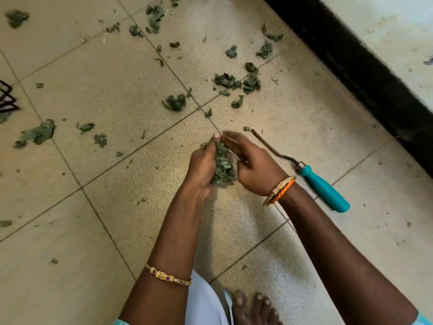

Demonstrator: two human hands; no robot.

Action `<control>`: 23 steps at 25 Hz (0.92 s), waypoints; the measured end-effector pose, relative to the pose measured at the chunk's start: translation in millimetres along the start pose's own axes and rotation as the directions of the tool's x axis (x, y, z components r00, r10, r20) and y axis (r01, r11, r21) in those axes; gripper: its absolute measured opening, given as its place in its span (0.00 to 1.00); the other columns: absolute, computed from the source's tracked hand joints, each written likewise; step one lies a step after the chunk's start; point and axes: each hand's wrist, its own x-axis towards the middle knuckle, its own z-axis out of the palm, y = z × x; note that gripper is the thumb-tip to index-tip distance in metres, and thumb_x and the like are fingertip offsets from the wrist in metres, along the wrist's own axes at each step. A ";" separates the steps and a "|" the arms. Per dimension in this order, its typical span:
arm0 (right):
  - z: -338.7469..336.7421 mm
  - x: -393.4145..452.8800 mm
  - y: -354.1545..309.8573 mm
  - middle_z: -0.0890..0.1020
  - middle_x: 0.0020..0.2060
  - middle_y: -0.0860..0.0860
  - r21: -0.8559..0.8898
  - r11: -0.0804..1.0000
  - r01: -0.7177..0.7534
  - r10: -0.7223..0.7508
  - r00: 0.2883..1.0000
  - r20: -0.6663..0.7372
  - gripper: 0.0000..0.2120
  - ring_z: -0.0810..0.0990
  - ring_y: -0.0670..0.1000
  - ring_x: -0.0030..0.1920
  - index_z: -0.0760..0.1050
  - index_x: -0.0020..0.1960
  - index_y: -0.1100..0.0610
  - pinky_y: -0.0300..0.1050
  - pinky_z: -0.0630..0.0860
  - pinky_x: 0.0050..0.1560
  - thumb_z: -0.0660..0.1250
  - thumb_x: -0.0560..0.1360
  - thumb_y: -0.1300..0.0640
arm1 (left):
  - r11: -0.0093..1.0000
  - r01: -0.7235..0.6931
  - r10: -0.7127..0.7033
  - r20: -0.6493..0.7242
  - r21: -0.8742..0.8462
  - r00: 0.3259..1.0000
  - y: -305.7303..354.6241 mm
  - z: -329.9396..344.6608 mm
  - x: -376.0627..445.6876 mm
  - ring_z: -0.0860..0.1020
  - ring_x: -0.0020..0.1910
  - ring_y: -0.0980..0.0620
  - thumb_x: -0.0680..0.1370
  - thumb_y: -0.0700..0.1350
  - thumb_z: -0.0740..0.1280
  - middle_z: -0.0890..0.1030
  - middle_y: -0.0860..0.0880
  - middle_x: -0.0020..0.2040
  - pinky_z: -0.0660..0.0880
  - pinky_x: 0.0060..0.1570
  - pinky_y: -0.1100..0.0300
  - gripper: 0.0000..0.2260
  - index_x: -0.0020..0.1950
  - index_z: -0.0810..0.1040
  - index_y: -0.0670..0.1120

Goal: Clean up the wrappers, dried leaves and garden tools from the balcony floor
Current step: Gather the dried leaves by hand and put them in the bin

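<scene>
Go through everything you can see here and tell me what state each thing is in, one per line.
Left hand: cupped, gripping a bunch of leaves.
Right hand: beside the bunch, fingers loosely curled, blurred.
Bunch of dried leaves: gathered, held off the floor.
Scattered dried leaves: loose on the tiles, not yet picked up.
Garden tool: teal handle, lying flat on the floor, untouched.

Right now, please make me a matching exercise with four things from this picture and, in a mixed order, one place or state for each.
Things:
1. handful of leaves
2. garden tool
3. right hand
4. scattered leaves

Places or states:
A. lies on the floor, to the right of the hands
B. spread over the tiles
C. held in the left hand
D. wears an orange and gold bangle at the wrist

Pairs: 1-C, 2-A, 3-D, 4-B
</scene>
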 end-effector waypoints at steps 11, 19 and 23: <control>19.2 24.8 47.1 0.66 0.69 0.64 -0.562 0.826 0.046 -0.088 0.995 -0.047 0.25 0.64 0.61 0.69 0.65 0.69 0.67 0.48 0.61 0.70 0.63 0.77 0.55 | 0.994 -0.081 0.074 -0.099 -0.070 0.992 7.5 -41.3 9.6 0.73 0.28 0.53 0.81 0.46 0.60 0.76 0.50 0.29 0.72 0.31 0.61 0.13 0.42 0.78 0.43; 28.9 10.3 49.2 0.81 0.39 0.60 -0.586 0.808 0.053 -0.284 0.908 -0.309 0.06 0.78 0.63 0.40 0.81 0.41 0.65 0.47 0.75 0.39 0.67 0.66 0.70 | 0.995 -0.056 0.054 -0.022 -0.081 0.998 9.3 -45.6 6.2 0.75 0.27 0.54 0.81 0.43 0.60 0.83 0.46 0.41 0.74 0.30 0.63 0.10 0.48 0.79 0.41; 21.8 25.3 36.7 0.80 0.40 0.63 -0.574 0.815 -0.075 -0.115 0.951 -0.287 0.08 0.78 0.65 0.41 0.81 0.42 0.64 0.51 0.75 0.40 0.64 0.67 0.69 | 0.993 -0.088 0.085 -0.039 -0.082 0.996 11.9 -47.2 9.1 0.74 0.27 0.54 0.80 0.38 0.60 0.81 0.47 0.38 0.72 0.28 0.64 0.09 0.48 0.79 0.43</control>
